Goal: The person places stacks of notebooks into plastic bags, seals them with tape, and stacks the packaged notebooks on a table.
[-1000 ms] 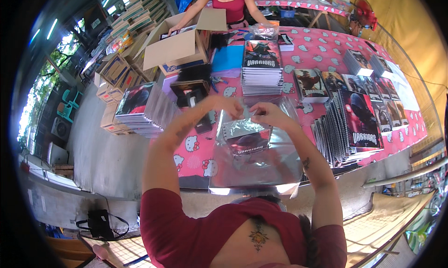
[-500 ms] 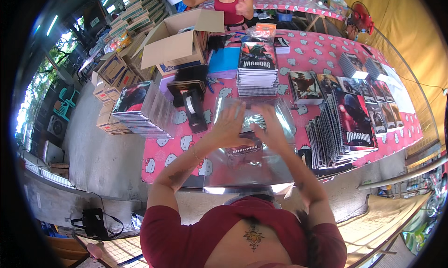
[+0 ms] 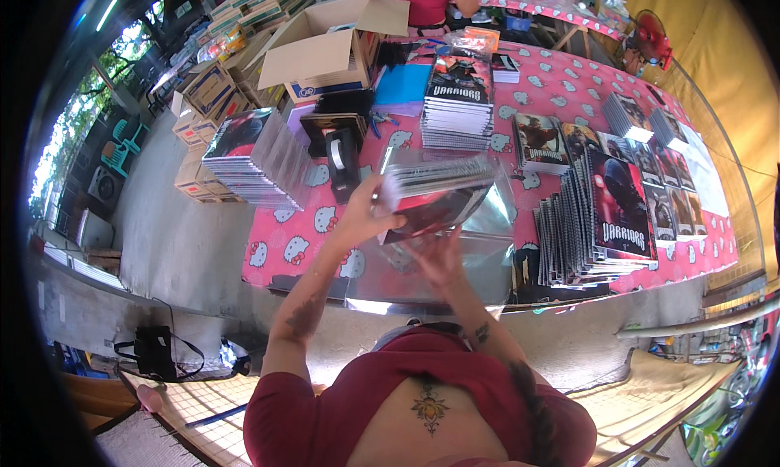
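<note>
My left hand [image 3: 363,217] grips the left end of a spiral-bound notebook [image 3: 447,211] with a dark and red cover. The notebook is raised and tilted, its coiled edge turned away from me; part of it is blurred. Just under its near edge is my right hand [image 3: 441,262], fingers spread, with the tips close to the cover; whether they touch it I cannot tell. Beneath both hands lies shiny clear plastic sheeting [image 3: 486,260] at the table's front edge. A black tape dispenser [image 3: 341,165] stands left of the sheeting.
Notebook stacks stand at the left [image 3: 256,162], straight ahead [image 3: 457,109] and at the right [image 3: 613,211]. An open cardboard box [image 3: 321,56] sits behind the dispenser, near blue pliers [image 3: 380,123]. Across the pink table [image 3: 321,221], another person [image 3: 422,2] holds something dark.
Both hands were flat over the notebook on the plastic. My left hand has lifted and tilted the notebook, while my right has drawn back toward me. The other person's hands moved.
</note>
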Tool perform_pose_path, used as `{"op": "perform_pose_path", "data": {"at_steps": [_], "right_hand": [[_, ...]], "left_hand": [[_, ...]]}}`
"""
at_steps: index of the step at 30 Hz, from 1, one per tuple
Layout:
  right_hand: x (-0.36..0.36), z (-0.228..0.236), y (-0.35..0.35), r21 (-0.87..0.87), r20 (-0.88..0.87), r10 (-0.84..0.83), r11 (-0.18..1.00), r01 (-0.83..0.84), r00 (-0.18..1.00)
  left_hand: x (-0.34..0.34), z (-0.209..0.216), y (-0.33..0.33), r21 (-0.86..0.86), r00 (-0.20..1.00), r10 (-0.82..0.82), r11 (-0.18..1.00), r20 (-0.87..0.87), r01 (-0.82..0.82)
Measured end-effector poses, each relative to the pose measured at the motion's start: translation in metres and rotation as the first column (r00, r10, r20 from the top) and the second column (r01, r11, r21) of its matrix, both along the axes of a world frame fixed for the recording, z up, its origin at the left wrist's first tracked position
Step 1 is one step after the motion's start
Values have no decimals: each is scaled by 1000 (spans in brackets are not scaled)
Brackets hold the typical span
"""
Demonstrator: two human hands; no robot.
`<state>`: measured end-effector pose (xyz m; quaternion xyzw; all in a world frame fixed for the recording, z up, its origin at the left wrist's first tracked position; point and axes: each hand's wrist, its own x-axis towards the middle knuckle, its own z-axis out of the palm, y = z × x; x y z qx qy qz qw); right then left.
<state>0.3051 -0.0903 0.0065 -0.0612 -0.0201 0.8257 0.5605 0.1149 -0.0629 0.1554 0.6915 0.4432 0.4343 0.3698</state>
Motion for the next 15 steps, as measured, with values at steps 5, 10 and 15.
{"op": "perform_pose_path", "data": {"at_steps": [5, 10, 15], "right_hand": [[87, 47, 55, 498, 622, -296, 864, -74, 724], [90, 95, 51, 428, 842, -191, 806, -410, 505], [87, 121, 44, 451, 891, -365, 778, -437, 270]], "left_hand": [[-36, -72, -33, -393, 911, 96, 916, 401, 77], [-13, -30, -35, -127, 966, 37, 992, 254, -4], [14, -1, -14, -138, 977, 181, 977, 117, -164]]}}
